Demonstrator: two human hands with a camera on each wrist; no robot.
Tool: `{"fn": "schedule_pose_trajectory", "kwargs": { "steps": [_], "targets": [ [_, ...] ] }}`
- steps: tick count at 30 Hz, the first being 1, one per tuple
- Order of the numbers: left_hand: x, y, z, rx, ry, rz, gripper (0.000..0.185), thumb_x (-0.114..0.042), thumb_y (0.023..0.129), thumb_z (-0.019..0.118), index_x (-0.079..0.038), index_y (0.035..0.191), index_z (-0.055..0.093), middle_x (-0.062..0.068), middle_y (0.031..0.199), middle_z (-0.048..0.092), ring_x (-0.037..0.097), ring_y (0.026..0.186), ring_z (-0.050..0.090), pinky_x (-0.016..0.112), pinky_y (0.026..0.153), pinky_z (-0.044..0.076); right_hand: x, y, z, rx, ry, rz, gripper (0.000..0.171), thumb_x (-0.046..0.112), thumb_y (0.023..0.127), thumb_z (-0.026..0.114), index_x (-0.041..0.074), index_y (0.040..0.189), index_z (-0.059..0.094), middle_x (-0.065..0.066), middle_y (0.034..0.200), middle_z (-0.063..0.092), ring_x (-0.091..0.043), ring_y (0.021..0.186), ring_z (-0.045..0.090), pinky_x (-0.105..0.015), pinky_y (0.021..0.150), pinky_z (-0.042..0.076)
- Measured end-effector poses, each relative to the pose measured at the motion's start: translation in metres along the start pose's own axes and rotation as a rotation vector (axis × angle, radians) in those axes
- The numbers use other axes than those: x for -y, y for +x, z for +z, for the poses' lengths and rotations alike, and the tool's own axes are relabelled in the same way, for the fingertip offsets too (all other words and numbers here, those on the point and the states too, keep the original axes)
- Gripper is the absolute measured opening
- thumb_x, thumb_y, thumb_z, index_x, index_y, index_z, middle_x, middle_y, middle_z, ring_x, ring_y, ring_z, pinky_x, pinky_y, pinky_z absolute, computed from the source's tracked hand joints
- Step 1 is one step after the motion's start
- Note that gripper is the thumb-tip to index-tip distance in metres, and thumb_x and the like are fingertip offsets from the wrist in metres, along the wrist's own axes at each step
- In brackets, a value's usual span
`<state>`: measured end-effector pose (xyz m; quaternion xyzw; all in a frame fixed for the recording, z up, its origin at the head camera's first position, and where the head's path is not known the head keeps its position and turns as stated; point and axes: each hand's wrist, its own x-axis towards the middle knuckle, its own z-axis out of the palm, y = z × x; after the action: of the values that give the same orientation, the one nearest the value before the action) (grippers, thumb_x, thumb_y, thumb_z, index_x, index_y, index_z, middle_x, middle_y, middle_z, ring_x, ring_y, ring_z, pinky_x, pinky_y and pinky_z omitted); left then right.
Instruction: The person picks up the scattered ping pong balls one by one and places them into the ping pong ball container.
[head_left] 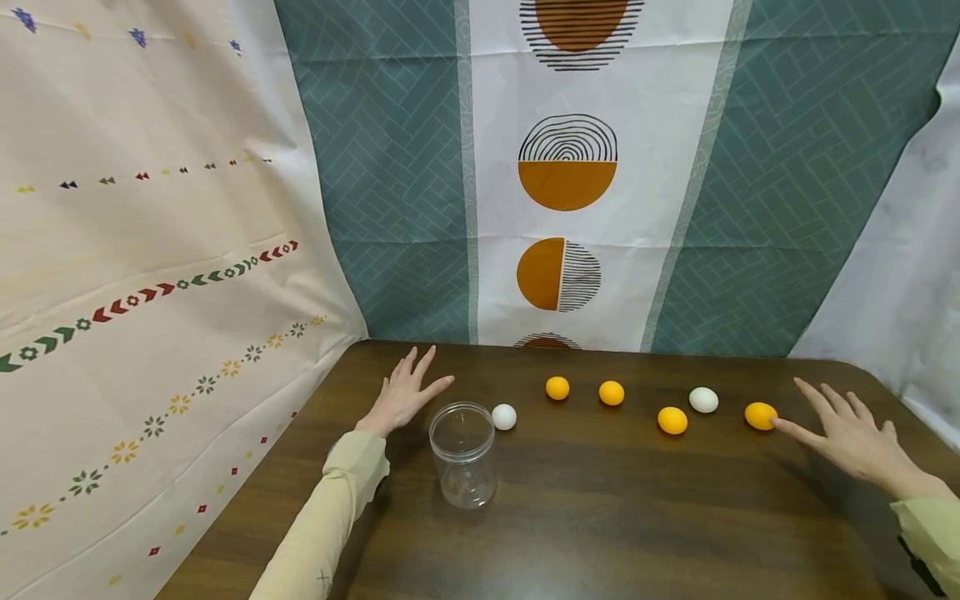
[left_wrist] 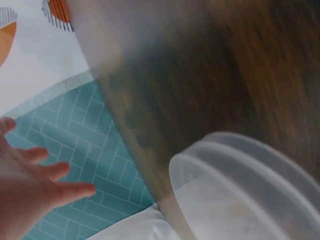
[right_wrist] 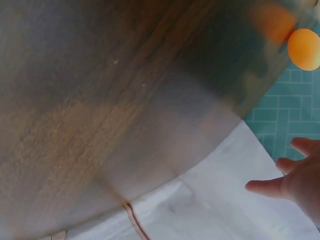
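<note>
Jar: clear plastic jar [head_left: 462, 455] stands upright and open-mouthed on the dark wooden worktop [head_left: 600, 517], just right of the left hand; no label or writing can be read on it.
Left hand: left hand [head_left: 403, 396] lies flat by the jar, fingers straight and spread wide, holding nothing.
Right hand: right hand [head_left: 855, 440] is spread wide and low over the worktop, its forefinger tip touching or just beside the rightmost orange ball [head_left: 761, 415]; it holds nothing.
Balls: a white ball [head_left: 504, 417] sits just beside the jar's rim; further right come two orange balls [head_left: 557, 387] [head_left: 611, 392], then a third orange ball [head_left: 672, 420], then a second white ball [head_left: 703, 400], all apart from one another.
Surroundings: patterned teal and white cloth [head_left: 570, 183] with orange half-circles hangs behind; a cream cloth [head_left: 150, 292] with small flowers and arrows hangs at the left.
Left wrist view: blurred; jar rim [left_wrist: 240, 185] fills the lower right, fingertips [left_wrist: 75, 190] splayed against teal cloth.
Right wrist view: blurred worktop edge, one orange ball [right_wrist: 304, 49] at the top right, fingers [right_wrist: 265, 186] extended below it.
</note>
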<state>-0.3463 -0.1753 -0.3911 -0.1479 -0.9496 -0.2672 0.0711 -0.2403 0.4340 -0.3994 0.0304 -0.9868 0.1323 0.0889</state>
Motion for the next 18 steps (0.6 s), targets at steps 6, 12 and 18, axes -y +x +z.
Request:
{"fn": "schedule_pose_trajectory", "kwargs": {
  "steps": [6, 12, 18],
  "targets": [
    [0.004, -0.003, -0.001, 0.029, -0.183, 0.070, 0.074, -0.060, 0.087, 0.040, -0.020, 0.145, 0.017, 0.011, 0.147, 0.011, 0.033, 0.131, 0.011, 0.058, 0.097, 0.016, 0.002, 0.002, 0.001, -0.009, 0.052, -0.038, 0.086, 0.049, 0.088, 0.050, 0.010, 0.144, -0.001, -0.041, 0.134, 0.009, -0.064, 0.112, 0.010, -0.074, 0.073, 0.012],
    [0.002, -0.003, -0.004, 0.008, -0.318, 0.147, 0.065, -0.050, 0.091, 0.044, -0.012, 0.141, 0.029, 0.012, 0.141, 0.028, 0.027, 0.127, 0.024, 0.050, 0.099, 0.021, 0.006, 0.003, -0.001, -0.042, 0.118, -0.081, 0.083, 0.042, 0.089, 0.053, 0.002, 0.143, 0.005, -0.042, 0.130, 0.016, -0.063, 0.108, 0.017, -0.071, 0.073, 0.019],
    [-0.001, -0.004, -0.008, 0.049, -0.506, 0.153, 0.053, -0.037, 0.094, 0.046, -0.009, 0.138, 0.035, 0.013, 0.133, 0.039, 0.029, 0.122, 0.034, 0.048, 0.095, 0.028, 0.011, 0.004, -0.004, -0.070, 0.222, -0.143, 0.079, 0.034, 0.089, 0.057, -0.002, 0.142, 0.010, -0.041, 0.130, 0.019, -0.059, 0.115, 0.015, -0.069, 0.081, 0.016]
  ]
}}
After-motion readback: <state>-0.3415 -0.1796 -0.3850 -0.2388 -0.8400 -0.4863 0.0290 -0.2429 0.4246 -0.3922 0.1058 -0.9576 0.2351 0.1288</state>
